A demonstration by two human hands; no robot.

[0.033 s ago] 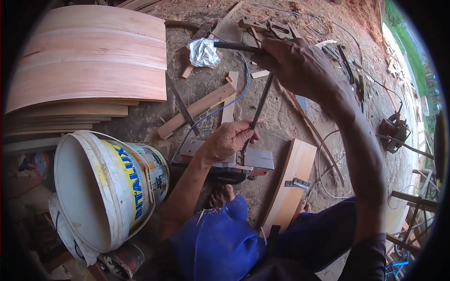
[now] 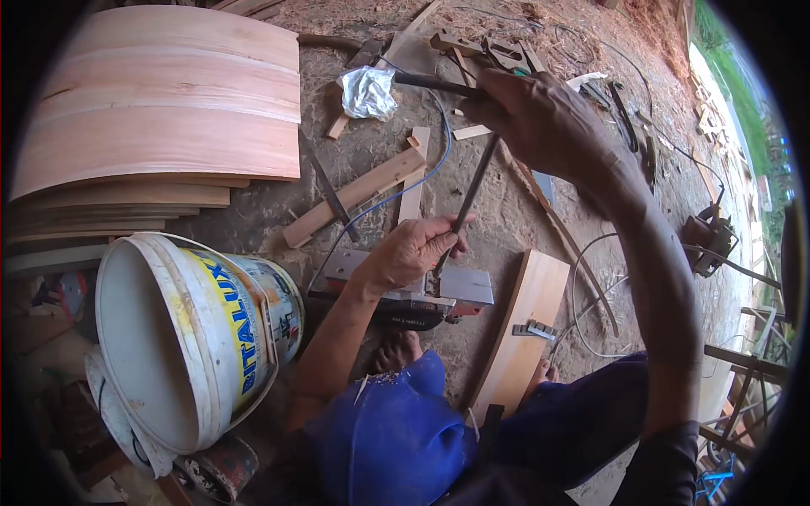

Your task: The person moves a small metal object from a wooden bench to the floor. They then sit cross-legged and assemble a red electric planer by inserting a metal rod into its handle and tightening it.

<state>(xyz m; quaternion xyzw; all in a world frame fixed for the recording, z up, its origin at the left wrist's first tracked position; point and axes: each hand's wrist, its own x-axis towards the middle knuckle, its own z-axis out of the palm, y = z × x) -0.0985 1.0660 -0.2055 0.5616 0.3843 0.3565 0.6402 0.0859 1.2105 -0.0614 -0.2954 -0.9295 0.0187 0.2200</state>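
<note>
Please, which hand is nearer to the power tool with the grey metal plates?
Left. In the picture, the left hand is just above the power tool, closed around a dark rod. The right hand is farther, higher up and to the right.

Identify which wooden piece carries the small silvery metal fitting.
The broad pale board right of the power tool: the fitting sits on it, whereas the crossed pieces and stacked boards show none.
</note>
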